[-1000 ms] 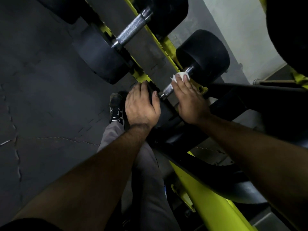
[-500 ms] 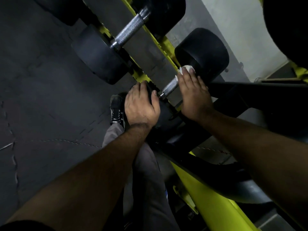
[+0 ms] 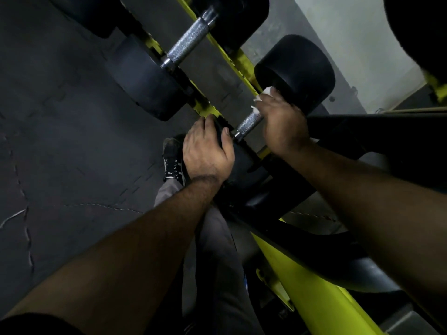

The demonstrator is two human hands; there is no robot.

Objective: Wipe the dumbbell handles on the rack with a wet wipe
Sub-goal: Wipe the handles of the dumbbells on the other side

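My right hand [image 3: 283, 122] curls round the soft wet wipe [image 3: 267, 91] on the hard handle [image 3: 248, 123]; my left hand [image 3: 205, 151] grips the heavy weight's end.

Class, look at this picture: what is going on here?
A person is cleaning dumbbells on a yellow rack. The right hand wraps a white wet wipe around the near dumbbell's handle, close to its far weight. The left hand grips the near weight. The next dumbbell's handle is untouched.
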